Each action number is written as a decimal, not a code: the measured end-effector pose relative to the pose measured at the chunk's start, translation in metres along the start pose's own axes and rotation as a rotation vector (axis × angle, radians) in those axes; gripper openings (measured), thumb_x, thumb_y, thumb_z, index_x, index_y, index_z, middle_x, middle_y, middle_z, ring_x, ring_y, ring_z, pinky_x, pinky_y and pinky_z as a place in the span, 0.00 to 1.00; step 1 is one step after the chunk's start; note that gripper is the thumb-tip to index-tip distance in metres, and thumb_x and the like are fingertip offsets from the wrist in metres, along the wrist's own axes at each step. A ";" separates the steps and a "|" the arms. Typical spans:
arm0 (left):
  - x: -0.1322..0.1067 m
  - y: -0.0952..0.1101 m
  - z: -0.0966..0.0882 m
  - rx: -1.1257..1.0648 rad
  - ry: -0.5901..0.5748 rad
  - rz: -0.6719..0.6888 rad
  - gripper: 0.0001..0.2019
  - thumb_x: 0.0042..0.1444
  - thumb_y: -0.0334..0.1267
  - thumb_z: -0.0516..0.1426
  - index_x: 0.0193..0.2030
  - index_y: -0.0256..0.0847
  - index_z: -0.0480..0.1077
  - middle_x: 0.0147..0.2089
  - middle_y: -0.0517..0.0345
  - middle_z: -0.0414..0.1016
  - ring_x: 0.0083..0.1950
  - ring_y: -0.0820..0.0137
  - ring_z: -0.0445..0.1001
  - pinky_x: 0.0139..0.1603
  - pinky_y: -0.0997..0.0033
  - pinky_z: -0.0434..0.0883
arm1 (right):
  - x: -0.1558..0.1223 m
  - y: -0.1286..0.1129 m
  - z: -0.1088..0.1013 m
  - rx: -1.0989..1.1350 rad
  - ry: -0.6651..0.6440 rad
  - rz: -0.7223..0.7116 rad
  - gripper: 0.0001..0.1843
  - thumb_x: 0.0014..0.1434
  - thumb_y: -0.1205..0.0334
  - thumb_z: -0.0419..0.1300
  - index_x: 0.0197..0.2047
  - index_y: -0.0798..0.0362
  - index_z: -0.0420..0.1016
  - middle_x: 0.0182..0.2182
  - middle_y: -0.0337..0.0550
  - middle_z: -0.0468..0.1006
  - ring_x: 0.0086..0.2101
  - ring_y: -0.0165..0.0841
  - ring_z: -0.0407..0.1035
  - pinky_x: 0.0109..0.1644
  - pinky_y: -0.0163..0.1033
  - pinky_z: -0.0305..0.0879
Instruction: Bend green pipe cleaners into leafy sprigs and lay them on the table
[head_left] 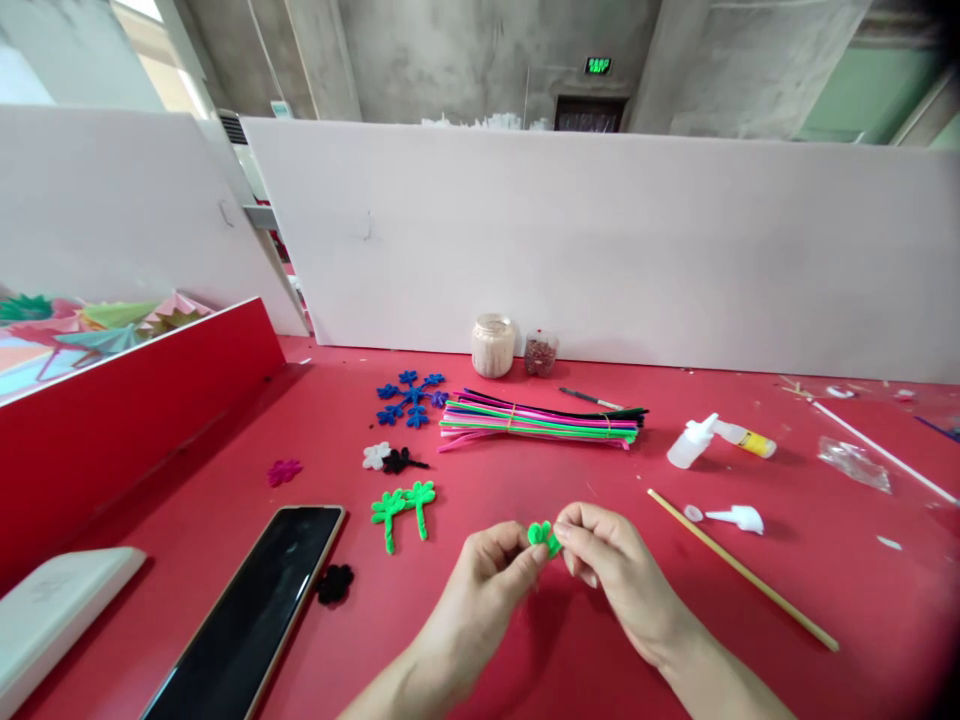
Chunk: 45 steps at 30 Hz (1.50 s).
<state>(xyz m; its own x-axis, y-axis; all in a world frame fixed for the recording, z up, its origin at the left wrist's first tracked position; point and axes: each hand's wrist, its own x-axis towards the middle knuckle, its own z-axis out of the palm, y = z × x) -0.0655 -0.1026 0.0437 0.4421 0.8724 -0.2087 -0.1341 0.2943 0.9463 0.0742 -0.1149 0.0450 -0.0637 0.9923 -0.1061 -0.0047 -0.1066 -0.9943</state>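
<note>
Between my two hands is a small bent green pipe cleaner (pixel 541 537), looped like petals. My left hand (pixel 491 575) pinches its left side between thumb and fingers. From the right, my right hand (pixel 611 560) grips the other side with closed fingertips, which hide part of it. To the left lie two green pipe-cleaner flowers (pixel 388 508) with twisted stems. Beyond them are a white flower (pixel 376 456) and a black flower (pixel 397 460) with a stem. A bundle of coloured pipe cleaners (pixel 540 420) lies farther back, banded together.
A phone (pixel 255 610) and a black flower (pixel 335 583) are left of my hands. A wooden stick (pixel 742 570), a white nozzle cap (pixel 739 518) and glue bottles (pixel 691 443) are right. A blue snowflake shape (pixel 412 397) and jar (pixel 493 347) stand near the white partition (pixel 600 240).
</note>
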 end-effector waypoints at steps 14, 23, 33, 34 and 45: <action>0.001 -0.002 -0.003 -0.035 -0.009 -0.022 0.12 0.49 0.41 0.55 0.23 0.34 0.66 0.18 0.67 0.55 0.21 0.80 0.48 0.21 0.77 0.47 | 0.002 0.007 0.000 0.011 0.001 -0.036 0.13 0.55 0.58 0.53 0.22 0.55 0.60 0.15 0.31 0.58 0.18 0.23 0.49 0.21 0.30 0.46; 0.002 -0.009 -0.005 -0.073 0.018 -0.019 0.11 0.51 0.40 0.54 0.23 0.34 0.63 0.19 0.67 0.52 0.21 0.80 0.47 0.21 0.77 0.46 | 0.001 0.002 -0.007 -0.131 -0.112 -0.091 0.10 0.56 0.59 0.51 0.27 0.56 0.64 0.20 0.34 0.62 0.22 0.25 0.54 0.26 0.30 0.53; 0.002 -0.009 -0.004 0.042 0.064 -0.035 0.14 0.50 0.43 0.54 0.22 0.33 0.65 0.19 0.64 0.56 0.22 0.79 0.51 0.23 0.76 0.49 | -0.004 0.005 0.000 -0.361 -0.039 -0.202 0.09 0.56 0.62 0.50 0.25 0.54 0.61 0.20 0.33 0.59 0.21 0.26 0.53 0.24 0.30 0.54; 0.002 -0.010 -0.003 0.063 0.074 -0.033 0.15 0.50 0.44 0.54 0.22 0.33 0.65 0.18 0.64 0.56 0.22 0.78 0.51 0.23 0.76 0.49 | -0.004 0.005 0.000 -0.363 -0.027 -0.204 0.09 0.56 0.62 0.51 0.25 0.54 0.61 0.19 0.33 0.59 0.21 0.26 0.53 0.24 0.30 0.53; 0.001 -0.002 -0.003 0.050 0.042 -0.014 0.13 0.49 0.42 0.55 0.22 0.34 0.66 0.17 0.67 0.52 0.21 0.78 0.46 0.21 0.75 0.47 | -0.004 0.002 -0.001 -0.298 -0.062 -0.199 0.09 0.56 0.60 0.51 0.26 0.53 0.63 0.21 0.35 0.62 0.23 0.27 0.56 0.27 0.31 0.56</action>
<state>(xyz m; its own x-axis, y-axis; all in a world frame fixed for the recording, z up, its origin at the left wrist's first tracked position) -0.0674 -0.1013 0.0405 0.4062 0.8841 -0.2310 -0.0833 0.2876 0.9541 0.0757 -0.1192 0.0438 -0.1516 0.9851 0.0815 0.2679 0.1203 -0.9559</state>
